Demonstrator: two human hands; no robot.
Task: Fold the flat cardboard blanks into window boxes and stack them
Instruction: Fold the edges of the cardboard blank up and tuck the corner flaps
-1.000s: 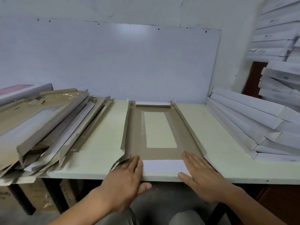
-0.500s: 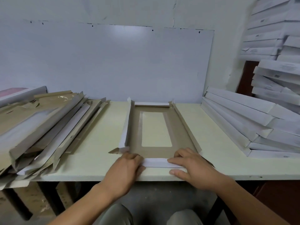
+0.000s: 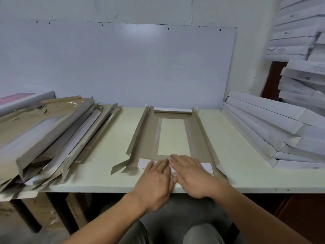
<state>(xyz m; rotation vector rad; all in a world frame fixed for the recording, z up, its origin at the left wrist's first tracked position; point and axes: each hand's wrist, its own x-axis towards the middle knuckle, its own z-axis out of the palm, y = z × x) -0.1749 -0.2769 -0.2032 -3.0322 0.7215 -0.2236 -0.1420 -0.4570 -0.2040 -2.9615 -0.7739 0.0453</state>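
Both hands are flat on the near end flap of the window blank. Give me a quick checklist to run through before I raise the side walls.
1. Near end flap folded over onto the panel: ok, white face up under both palms.
2. Left hand and right hand pressing flat, fingers straight: ok.
3. Far end flap folded: ok, it lies over the panel's far edge.
4. Left side flap free: ok, partly raised, nothing on it.
5. Right side flap free: ok, but its near corner is blurred, cannot tell.
6. Crease at the near flap sharp: cannot tell, hands cover it.
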